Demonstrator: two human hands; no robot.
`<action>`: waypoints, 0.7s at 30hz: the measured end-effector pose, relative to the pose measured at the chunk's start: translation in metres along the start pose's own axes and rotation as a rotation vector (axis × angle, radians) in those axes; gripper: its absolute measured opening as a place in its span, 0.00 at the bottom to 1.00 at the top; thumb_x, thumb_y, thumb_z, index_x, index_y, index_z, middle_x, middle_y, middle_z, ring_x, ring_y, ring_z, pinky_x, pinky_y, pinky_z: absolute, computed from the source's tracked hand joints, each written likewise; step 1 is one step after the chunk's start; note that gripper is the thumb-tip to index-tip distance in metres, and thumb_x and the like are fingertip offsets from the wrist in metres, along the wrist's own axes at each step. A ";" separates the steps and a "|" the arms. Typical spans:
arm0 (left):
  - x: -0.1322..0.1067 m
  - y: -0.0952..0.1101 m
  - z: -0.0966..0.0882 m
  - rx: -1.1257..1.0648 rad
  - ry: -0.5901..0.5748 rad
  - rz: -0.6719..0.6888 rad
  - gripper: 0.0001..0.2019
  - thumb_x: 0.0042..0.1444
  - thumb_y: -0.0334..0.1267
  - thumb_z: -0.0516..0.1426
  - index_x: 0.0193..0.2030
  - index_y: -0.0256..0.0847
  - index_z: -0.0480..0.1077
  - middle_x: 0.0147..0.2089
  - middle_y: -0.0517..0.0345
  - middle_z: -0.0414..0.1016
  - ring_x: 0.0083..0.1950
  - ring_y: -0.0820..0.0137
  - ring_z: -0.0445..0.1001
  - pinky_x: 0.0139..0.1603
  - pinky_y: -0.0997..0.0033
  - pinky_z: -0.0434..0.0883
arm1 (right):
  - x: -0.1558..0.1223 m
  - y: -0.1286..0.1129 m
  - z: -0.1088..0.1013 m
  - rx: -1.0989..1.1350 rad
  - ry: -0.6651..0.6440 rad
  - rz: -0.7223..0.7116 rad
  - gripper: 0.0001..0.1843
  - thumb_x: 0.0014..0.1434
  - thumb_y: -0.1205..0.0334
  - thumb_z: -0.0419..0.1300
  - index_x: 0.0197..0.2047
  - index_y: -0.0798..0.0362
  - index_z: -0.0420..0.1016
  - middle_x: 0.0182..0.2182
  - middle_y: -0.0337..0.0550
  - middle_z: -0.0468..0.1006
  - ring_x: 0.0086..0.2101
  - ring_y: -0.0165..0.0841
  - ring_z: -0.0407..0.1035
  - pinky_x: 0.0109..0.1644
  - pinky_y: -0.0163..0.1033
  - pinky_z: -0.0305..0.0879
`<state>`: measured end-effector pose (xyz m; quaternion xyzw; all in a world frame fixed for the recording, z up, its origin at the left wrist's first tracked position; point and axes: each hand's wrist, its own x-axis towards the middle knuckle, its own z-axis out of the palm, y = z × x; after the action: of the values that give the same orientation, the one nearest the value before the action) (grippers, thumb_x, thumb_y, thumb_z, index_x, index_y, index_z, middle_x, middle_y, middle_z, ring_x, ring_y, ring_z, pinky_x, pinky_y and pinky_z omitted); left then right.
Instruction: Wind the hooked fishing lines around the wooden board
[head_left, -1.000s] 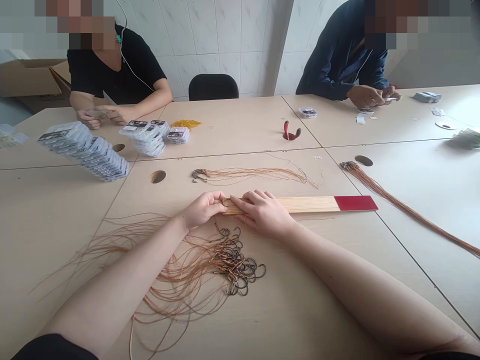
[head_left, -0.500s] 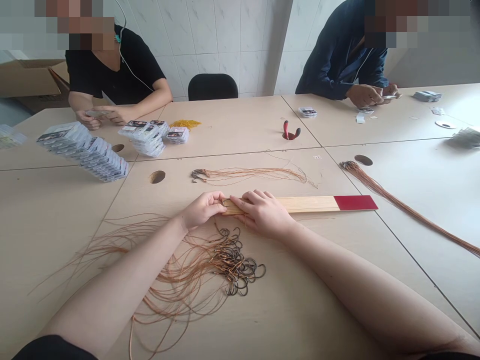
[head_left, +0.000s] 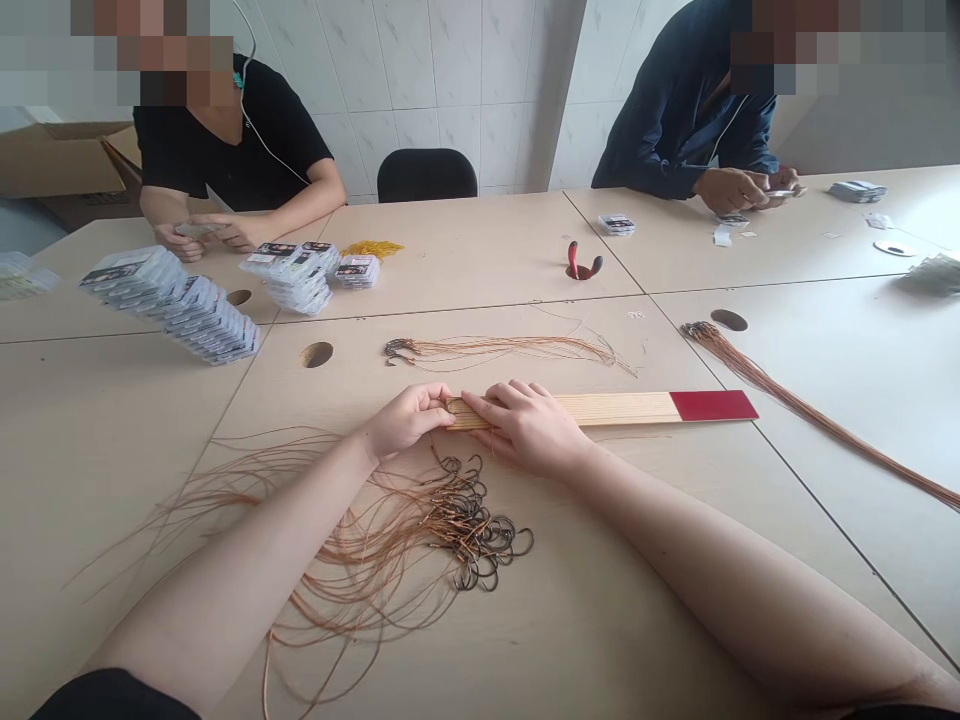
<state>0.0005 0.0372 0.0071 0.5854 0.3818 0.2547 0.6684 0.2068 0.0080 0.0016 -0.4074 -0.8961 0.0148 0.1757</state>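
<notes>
A wooden slat (head_left: 615,408) with a red right end lies across the table in front of me. My left hand (head_left: 405,418) pinches at the slat's left end, fingers closed on something too small to make out. My right hand (head_left: 525,425) lies over the slat just right of that end, fingers stretched flat and pressing down. Just below my hands sits a tangled pile of dark fish hooks (head_left: 472,525) tied to brown lines (head_left: 315,530) that fan out to the left.
A small bundle of hooked lines (head_left: 510,350) lies beyond the slat, a longer bundle (head_left: 810,415) at right. Stacks of packets (head_left: 187,305) stand at left, red pliers (head_left: 581,262) at the middle. Two people sit opposite, handling packets.
</notes>
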 end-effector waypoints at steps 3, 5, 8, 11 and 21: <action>-0.001 0.001 0.001 0.021 0.009 0.002 0.07 0.48 0.32 0.55 0.36 0.36 0.65 0.30 0.60 0.70 0.32 0.74 0.67 0.35 0.73 0.62 | 0.000 -0.001 0.001 0.000 -0.001 0.007 0.25 0.62 0.49 0.45 0.60 0.49 0.57 0.42 0.48 0.68 0.42 0.37 0.61 0.45 0.42 0.56; -0.001 0.002 0.002 0.035 0.018 -0.003 0.06 0.48 0.32 0.55 0.35 0.36 0.65 0.28 0.62 0.68 0.30 0.75 0.66 0.33 0.73 0.61 | 0.000 -0.001 0.001 0.005 0.000 0.016 0.25 0.62 0.50 0.45 0.60 0.49 0.57 0.42 0.48 0.69 0.41 0.36 0.61 0.45 0.41 0.56; -0.001 0.003 0.002 0.049 0.020 -0.006 0.07 0.48 0.33 0.55 0.35 0.36 0.64 0.26 0.62 0.67 0.28 0.75 0.64 0.32 0.73 0.60 | 0.000 -0.002 0.001 0.017 0.000 0.026 0.25 0.62 0.50 0.47 0.60 0.49 0.58 0.42 0.48 0.68 0.41 0.36 0.62 0.45 0.41 0.57; -0.001 0.004 0.002 0.045 0.016 -0.008 0.07 0.47 0.33 0.56 0.35 0.36 0.65 0.26 0.63 0.67 0.28 0.75 0.64 0.32 0.73 0.60 | 0.000 -0.003 0.000 0.024 -0.008 0.030 0.25 0.61 0.50 0.48 0.59 0.48 0.58 0.41 0.48 0.68 0.41 0.36 0.62 0.44 0.41 0.57; -0.002 0.000 -0.006 -0.189 -0.060 -0.017 0.09 0.44 0.34 0.55 0.35 0.36 0.68 0.32 0.55 0.70 0.34 0.70 0.67 0.37 0.70 0.62 | 0.001 -0.003 -0.002 0.024 -0.021 0.028 0.25 0.61 0.50 0.47 0.59 0.49 0.59 0.41 0.47 0.68 0.41 0.36 0.61 0.44 0.41 0.56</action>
<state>-0.0059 0.0393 0.0079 0.5239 0.3407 0.2665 0.7338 0.2049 0.0062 0.0046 -0.4175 -0.8919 0.0323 0.1709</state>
